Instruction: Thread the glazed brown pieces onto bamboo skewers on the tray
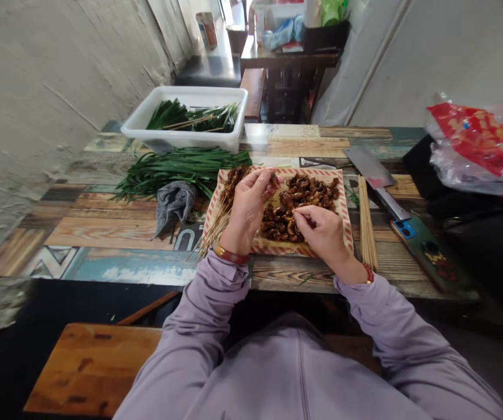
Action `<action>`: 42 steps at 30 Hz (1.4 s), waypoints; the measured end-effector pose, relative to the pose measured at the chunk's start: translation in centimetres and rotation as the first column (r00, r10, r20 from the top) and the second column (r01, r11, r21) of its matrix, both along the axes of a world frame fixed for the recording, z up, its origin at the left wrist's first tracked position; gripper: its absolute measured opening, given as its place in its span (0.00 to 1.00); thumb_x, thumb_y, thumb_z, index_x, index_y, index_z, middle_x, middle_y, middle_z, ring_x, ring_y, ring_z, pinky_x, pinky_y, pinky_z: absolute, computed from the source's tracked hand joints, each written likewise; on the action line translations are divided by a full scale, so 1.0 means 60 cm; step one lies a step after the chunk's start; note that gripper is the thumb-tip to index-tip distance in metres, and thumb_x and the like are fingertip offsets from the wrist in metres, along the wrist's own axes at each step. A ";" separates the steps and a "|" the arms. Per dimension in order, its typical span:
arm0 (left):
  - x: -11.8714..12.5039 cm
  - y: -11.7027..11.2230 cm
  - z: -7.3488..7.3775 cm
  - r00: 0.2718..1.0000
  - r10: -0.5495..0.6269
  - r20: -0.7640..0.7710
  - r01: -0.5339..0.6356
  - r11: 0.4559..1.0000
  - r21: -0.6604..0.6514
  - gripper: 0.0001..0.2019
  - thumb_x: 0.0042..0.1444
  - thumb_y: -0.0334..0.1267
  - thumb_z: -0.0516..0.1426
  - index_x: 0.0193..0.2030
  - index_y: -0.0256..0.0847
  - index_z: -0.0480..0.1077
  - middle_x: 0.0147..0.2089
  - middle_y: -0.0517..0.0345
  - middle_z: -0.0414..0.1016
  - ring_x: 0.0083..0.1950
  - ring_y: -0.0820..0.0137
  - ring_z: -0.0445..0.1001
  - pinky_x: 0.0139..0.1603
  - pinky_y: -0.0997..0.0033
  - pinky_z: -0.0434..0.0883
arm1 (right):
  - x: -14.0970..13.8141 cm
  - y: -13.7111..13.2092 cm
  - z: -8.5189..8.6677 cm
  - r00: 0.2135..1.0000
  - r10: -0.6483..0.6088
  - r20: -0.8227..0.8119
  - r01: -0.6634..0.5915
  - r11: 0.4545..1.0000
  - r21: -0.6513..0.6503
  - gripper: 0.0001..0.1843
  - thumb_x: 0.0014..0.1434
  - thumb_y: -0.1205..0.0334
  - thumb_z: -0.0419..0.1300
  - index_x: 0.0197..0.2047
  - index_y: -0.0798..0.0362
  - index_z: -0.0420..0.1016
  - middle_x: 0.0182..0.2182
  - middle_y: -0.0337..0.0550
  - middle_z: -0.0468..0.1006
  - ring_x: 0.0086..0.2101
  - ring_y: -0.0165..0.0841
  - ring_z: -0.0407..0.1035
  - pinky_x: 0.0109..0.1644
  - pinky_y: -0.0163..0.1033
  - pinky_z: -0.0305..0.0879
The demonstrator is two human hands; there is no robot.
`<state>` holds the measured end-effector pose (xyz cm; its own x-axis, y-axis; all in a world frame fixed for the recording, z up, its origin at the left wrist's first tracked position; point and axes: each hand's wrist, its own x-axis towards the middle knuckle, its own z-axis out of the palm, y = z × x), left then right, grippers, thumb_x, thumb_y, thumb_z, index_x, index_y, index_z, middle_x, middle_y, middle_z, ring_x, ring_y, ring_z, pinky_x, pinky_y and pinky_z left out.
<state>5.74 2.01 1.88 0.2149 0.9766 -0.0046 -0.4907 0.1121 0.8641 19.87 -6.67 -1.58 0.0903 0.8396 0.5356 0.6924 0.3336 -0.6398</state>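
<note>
A red-and-white striped tray (346,219) holds dark brown, glossy pieces of food (308,192), heaped loosely in its middle and right. Over the tray's left half, my left hand (249,204) is closed, with a dark brown piece (274,179) between its fingertips. My right hand (324,233) hovers at the heap's front edge, thumb and fingers pinched together; what they hold is too small to make out. Finished-looking skewers (218,224) lie along the tray's left side, their brown food (234,182) at the far end, partly behind my left hand.
Right of the tray lie bare bamboo skewers (367,227), a cleaver (371,166) and a phone (426,248). Leftward are a grey cloth (175,204) and green chives (181,169). A white tub (185,140) of greens stands behind; a plastic bag (482,140) is far right.
</note>
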 end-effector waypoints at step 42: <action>-0.026 0.019 -0.012 0.790 0.162 -0.592 0.121 0.904 0.409 0.07 0.51 0.40 0.61 0.32 0.39 0.76 0.32 0.56 0.75 0.35 0.70 0.69 0.42 0.70 0.64 | 0.022 -0.001 0.024 0.975 -0.213 -0.057 0.215 0.976 0.018 0.10 0.60 0.56 0.57 0.33 0.48 0.78 0.26 0.40 0.80 0.25 0.32 0.71 0.31 0.37 0.68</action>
